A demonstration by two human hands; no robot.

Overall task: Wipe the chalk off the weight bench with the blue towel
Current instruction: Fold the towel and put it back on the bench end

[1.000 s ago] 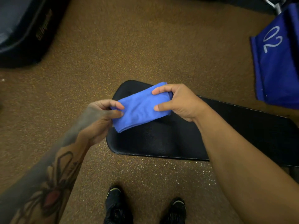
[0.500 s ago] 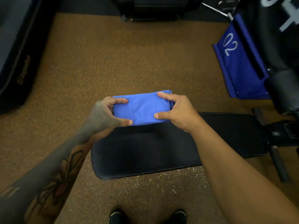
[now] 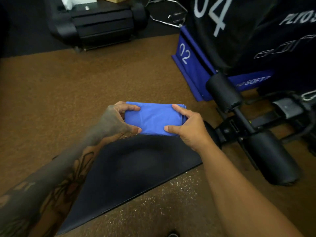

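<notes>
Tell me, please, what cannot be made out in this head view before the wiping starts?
- Chalk on the weight bench: the dark pad shows no clear marks.
- Underside of the blue towel: hidden by its folds, the left hand and the right hand.
- Bench's near end: cut off by the forearms and frame edge.

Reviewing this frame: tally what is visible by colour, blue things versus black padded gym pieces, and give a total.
Blue: 2, the folded blue towel held in both hands and the blue box marked 02.
Black padded: 3, the bench pad and two roller pads.
Total: 5
</notes>
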